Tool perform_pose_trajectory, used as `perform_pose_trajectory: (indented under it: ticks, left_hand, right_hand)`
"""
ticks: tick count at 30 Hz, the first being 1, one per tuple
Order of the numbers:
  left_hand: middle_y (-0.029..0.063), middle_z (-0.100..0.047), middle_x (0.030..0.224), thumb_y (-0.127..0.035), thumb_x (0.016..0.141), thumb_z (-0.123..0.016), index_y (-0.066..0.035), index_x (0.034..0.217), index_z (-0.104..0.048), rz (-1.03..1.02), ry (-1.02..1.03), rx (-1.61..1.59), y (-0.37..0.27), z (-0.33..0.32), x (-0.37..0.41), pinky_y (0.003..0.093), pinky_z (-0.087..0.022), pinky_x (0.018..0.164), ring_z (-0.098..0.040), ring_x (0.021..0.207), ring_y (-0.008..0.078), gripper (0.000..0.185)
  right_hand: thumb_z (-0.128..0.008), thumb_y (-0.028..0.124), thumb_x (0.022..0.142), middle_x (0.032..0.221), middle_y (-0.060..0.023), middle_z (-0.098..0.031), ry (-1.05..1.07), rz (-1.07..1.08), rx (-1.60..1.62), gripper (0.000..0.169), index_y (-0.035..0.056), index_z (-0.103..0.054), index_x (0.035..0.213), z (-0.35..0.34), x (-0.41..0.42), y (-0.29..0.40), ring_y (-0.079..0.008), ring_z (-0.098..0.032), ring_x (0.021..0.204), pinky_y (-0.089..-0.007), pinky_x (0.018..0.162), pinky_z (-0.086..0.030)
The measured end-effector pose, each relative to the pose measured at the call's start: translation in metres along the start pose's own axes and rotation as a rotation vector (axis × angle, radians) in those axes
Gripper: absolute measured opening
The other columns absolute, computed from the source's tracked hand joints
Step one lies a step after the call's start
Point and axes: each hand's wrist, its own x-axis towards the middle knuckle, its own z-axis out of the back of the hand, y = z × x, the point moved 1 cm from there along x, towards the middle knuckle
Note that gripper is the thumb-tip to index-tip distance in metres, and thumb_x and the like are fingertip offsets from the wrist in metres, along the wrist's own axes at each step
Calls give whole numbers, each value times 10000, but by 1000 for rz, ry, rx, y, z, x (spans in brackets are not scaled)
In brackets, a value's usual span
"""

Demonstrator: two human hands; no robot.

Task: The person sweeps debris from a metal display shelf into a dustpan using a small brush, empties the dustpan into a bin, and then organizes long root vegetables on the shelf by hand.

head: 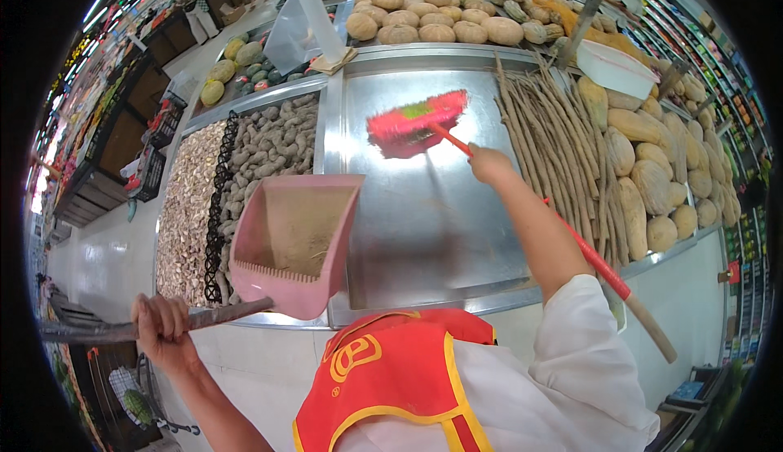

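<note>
My left hand (162,330) grips the grey handle of a pink long-handled dustpan (293,226). The pan hangs over the taro-like tubers and the edge of the metal display bin, with fine brown dirt inside it. My right hand (491,164) is closed around the red shaft of a broom. Its pink and green broom head (419,120), slightly blurred, is over the far part of the stainless-steel display tray (391,207) and is reflected in the metal. The broom's red and wooden handle (602,268) runs back beneath my right forearm.
Long brown yam roots (550,140) lie along the tray's right side, with pale squashes (651,177) beyond. Pumpkins (437,24) are piled behind. Garlic (186,219) and knobbly tubers (275,134) fill the left bin. A plastic bag roll (319,21) stands at the bin's back corner.
</note>
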Motion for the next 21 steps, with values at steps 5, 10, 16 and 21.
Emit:
perform_pose_trajectory:
  ticks: [5,10,16,21]
  left_hand:
    - [-33,-255,505,-185,941,-459,-113,738,-399,-26,52,1,-24,26,-20,236,-252,469,-211,414,63,224]
    - [-30,-258,509,-200,936,-472,-128,717,-347,-6,-38,54,-33,38,-39,237,-257,479,-209,419,65,262]
    - [-31,-254,511,-204,936,-473,-130,710,-333,48,-48,80,-26,27,-36,241,-254,479,-200,420,64,276]
    - [-36,-262,488,-210,928,-464,-132,676,-310,3,-89,78,-23,10,-24,220,-241,475,-186,389,57,305]
  right_hand:
    - [-440,163,880,1011,-155,-611,85,83,36,468,167,-362,1342,-40,-17,-1,-334,-589,926,-448,768,-461]
    - [-470,130,846,986,-174,-614,200,248,-98,530,234,-359,1353,-13,-93,-30,-338,-593,918,-450,779,-464]
    - [-553,167,801,890,-148,-633,155,251,-304,449,309,-522,1226,65,-108,-107,-322,-603,855,-424,748,-476]
    - [-599,206,774,770,-128,-628,53,387,-344,359,302,-617,1120,126,-99,-130,-302,-609,741,-431,676,-476]
